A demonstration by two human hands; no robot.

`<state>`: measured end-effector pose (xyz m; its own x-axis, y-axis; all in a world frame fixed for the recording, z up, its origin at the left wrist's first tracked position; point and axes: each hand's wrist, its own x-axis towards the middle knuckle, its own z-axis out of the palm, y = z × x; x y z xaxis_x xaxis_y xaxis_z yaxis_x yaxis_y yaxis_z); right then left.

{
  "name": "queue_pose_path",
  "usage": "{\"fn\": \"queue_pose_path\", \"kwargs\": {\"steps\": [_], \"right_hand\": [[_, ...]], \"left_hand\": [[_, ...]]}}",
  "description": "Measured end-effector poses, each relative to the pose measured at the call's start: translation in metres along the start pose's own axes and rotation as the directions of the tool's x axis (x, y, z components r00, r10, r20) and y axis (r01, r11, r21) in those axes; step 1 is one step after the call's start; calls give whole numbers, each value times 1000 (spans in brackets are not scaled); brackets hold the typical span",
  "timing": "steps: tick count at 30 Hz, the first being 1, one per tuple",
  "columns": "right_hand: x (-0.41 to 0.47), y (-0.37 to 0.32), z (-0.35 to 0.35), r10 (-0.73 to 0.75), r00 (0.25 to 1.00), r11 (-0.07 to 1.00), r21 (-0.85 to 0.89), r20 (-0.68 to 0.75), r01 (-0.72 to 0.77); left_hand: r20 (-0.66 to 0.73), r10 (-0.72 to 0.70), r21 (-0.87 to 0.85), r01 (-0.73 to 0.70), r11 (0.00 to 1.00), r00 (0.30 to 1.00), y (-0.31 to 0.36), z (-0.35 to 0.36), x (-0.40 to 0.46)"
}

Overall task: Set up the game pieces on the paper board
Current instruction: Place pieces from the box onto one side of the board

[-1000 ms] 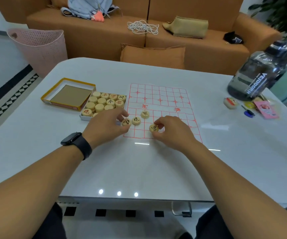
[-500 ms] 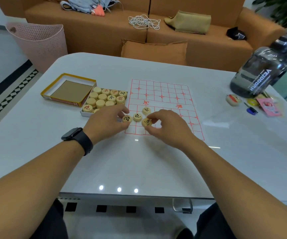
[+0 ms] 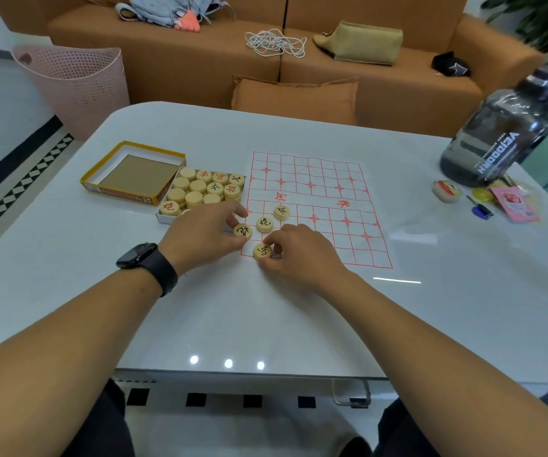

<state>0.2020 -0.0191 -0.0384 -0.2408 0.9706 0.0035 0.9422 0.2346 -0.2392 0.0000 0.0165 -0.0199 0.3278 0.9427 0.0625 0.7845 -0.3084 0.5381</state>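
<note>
A person with bare forearms and no sleeves in sight wears a black smartwatch (image 3: pixel 138 254) with a dark rectangular face on a wide black band (image 3: pixel 162 271) at the left wrist, and dark trousers (image 3: pixel 101 423) over both legs.

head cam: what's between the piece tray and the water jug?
The paper board, red grid up, with bare table from its right edge to the water jug. The piece tray nearly abuts its left edge.
</note>
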Motion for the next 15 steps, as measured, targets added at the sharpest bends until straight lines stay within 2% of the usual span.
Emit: {"fn": "queue_pose_path", "kwargs": {"steps": [3,7,9,12,15], "right_hand": [[-3,2,-1,17,1000,998,60,-7,-17],[-5,7,-9,44,987,980,200,-155,-13],[-7,9,-13,-8,981,980,193,-194,46],[-8,12,-11,-107,983,984,128,-147,126],[-8,14,-10,-110,987,980,152,-117,127]], "left_hand": [[-18,9,-38,-10,999,1000,0,2,0],[-46,93,-73,-96,993,995,3,2,0],[-3,156,-42,-156,987,988,5,4,-1],[48,199,-51,-196,979,979,7,10,-3],[58,206,-104,-200,974,977,7,13,-2]]}}
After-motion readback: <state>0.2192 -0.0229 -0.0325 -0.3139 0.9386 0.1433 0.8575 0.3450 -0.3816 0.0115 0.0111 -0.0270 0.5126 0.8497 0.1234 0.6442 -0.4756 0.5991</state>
